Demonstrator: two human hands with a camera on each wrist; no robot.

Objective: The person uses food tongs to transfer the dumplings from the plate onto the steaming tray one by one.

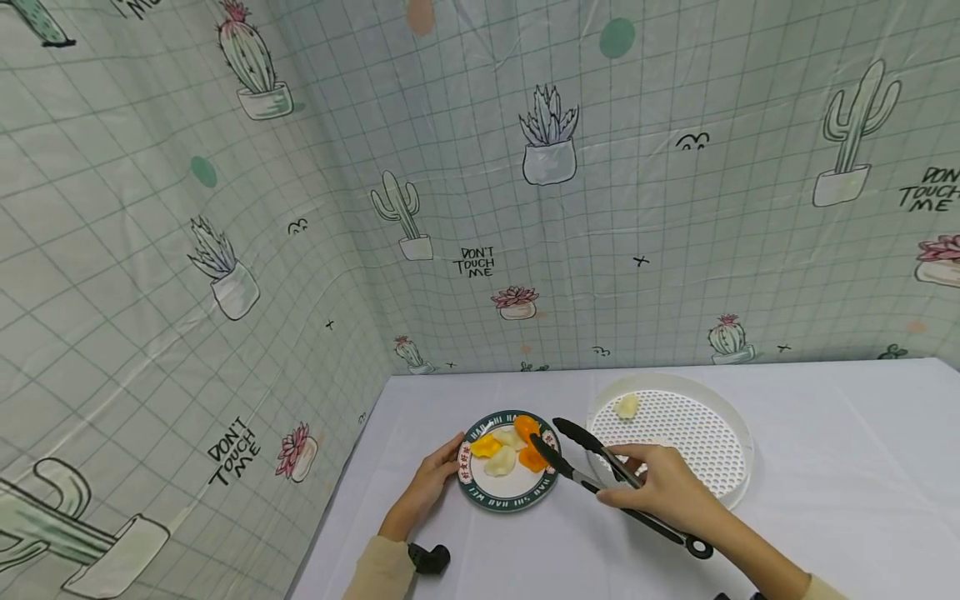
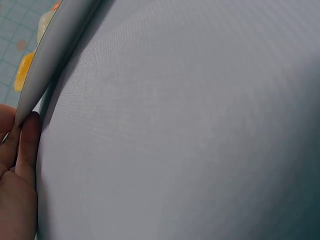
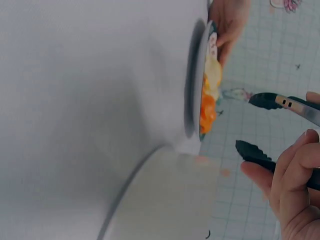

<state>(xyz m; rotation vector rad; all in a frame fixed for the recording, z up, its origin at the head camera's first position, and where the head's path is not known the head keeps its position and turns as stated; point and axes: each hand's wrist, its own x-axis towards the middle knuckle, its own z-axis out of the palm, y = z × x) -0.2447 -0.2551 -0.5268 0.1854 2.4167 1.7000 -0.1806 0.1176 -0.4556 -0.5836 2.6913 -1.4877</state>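
Note:
My left hand [image 1: 429, 483] pinches the left rim of a round plate [image 1: 510, 503] with a green lettered border. On the plate lie several soft-looking pieces: yellow [image 1: 485, 446], pale cream [image 1: 500, 462] and orange [image 1: 533, 459]. Black-tipped tongs [image 1: 553, 457] are gripped in my right hand [image 1: 667, 483], their arms spread apart. One tip is over the plate's right side by the orange pieces; in the right wrist view nothing sits between the tips [image 3: 262, 100]. The left wrist view catches the plate's underside [image 2: 62, 37], with fingers [image 2: 30, 137] at its edge.
Right of the plate stands a round white tray [image 1: 697, 429] with a perforated bottom, partly behind my right hand. A single pale yellow piece [image 1: 627, 406] lies in it. A patterned curtain [image 1: 600, 250] rises behind the white table [image 1: 525, 558] and along its left side.

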